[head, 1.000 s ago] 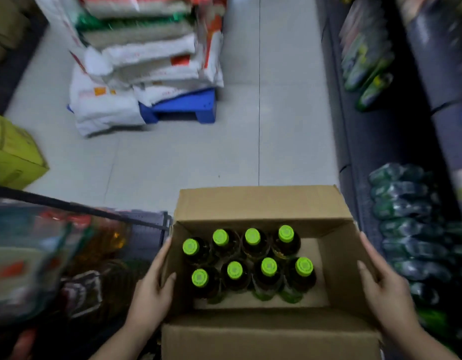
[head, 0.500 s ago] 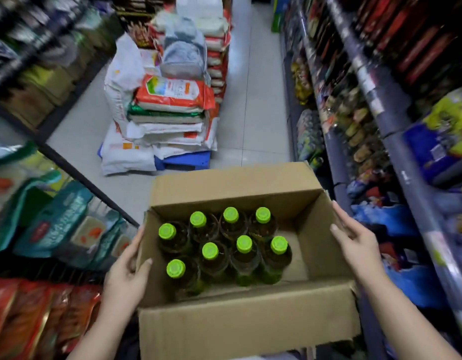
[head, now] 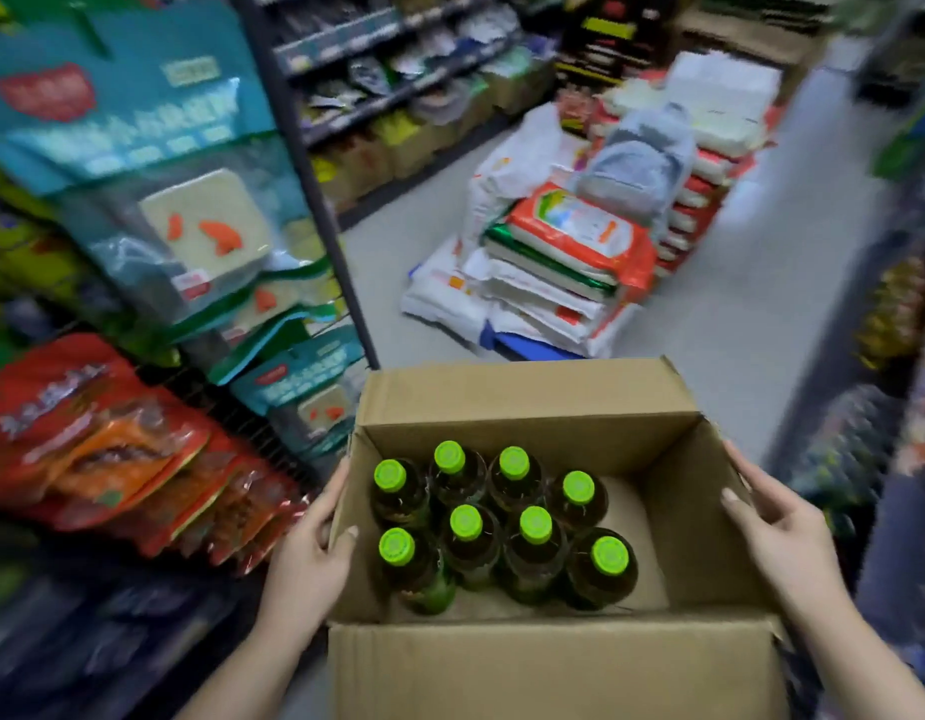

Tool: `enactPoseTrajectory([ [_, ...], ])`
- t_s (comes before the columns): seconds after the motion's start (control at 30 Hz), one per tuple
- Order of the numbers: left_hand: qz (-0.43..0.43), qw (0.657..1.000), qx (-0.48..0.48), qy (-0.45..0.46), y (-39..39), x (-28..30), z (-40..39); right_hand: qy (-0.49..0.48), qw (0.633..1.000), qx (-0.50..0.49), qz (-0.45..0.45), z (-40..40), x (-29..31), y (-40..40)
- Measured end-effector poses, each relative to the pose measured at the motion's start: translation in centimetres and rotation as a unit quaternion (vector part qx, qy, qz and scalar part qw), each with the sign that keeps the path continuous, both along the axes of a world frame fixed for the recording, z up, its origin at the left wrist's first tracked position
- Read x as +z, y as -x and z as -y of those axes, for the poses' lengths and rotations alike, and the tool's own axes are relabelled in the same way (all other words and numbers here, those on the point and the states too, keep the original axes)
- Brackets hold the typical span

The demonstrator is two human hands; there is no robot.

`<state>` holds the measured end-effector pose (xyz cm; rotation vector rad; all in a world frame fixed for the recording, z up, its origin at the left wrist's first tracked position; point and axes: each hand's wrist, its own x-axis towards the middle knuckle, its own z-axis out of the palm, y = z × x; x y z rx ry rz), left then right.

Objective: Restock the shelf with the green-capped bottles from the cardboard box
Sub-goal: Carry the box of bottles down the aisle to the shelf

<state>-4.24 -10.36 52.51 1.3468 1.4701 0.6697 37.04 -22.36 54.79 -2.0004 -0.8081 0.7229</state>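
Note:
I carry an open cardboard box at waist height in a shop aisle. Several dark bottles with lime-green caps stand upright in two rows in its left part; the right end of its floor is bare. My left hand grips the left wall, fingers outside and thumb hooked over the rim. My right hand holds the right side flap, fingers stretched along its outside and thumb over its edge. The shelf with hanging packets stands close on the left.
Teal packets and red snack bags hang on the left rack. A stack of rice sacks on a blue pallet sits in the aisle ahead. Another shelf row, blurred, runs along the right. Grey floor lies between.
The view has lifted and swung left, so the left rack now fills the left side. The box stays between both hands, and the bottles have kept their places.

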Motion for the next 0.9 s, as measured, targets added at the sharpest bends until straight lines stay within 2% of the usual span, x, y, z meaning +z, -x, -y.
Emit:
enactPoseTrajectory([
  [0.2,0.016,0.983,0.181,-0.039,-1.9,0.5,6.0,-0.009,0.982,0.186,0.008,-9.8,2.0,-2.8],
  [0.43,0.038,0.921,0.381,-0.072,-1.2,1.4,15.2,-0.023,0.918,0.396,0.023,-17.1,4.0,3.4],
  [0.6,0.005,0.843,0.535,-0.061,0.3,2.5,23.7,-0.022,0.848,0.529,0.028,-18.0,4.6,12.2],
  [0.73,-0.012,0.753,0.655,-0.064,2.0,2.8,31.5,-0.027,0.763,0.645,0.026,-15.5,4.9,22.3],
  [0.9,-0.016,0.666,0.744,-0.049,3.4,3.3,42.2,-0.031,0.665,0.746,-0.027,-9.9,4.1,34.5],
])
